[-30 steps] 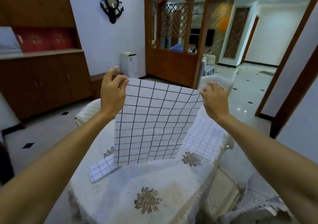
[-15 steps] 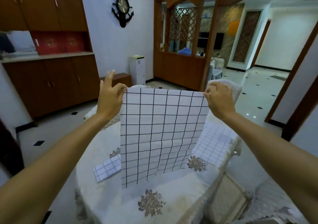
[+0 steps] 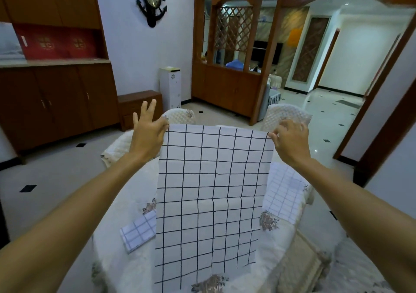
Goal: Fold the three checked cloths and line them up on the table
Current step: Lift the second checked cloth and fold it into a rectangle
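A white cloth with a black grid hangs spread out in front of me over the table. My left hand pinches its top left corner with the other fingers splayed. My right hand pinches the top right corner. A small folded checked cloth lies on the table at the left, partly behind the hanging one. A third checked cloth lies unfolded on the table's right side, draping toward the edge.
The round table wears a white cloth with flower patterns. Covered chairs stand at the far side and near right. Wooden cabinets line the left wall; a wooden divider stands beyond.
Both hands have straightened and spread the gridded cloth, which now hangs flat and lower over the table. My view has tilted down and the cloth reaches nearer the front edge.
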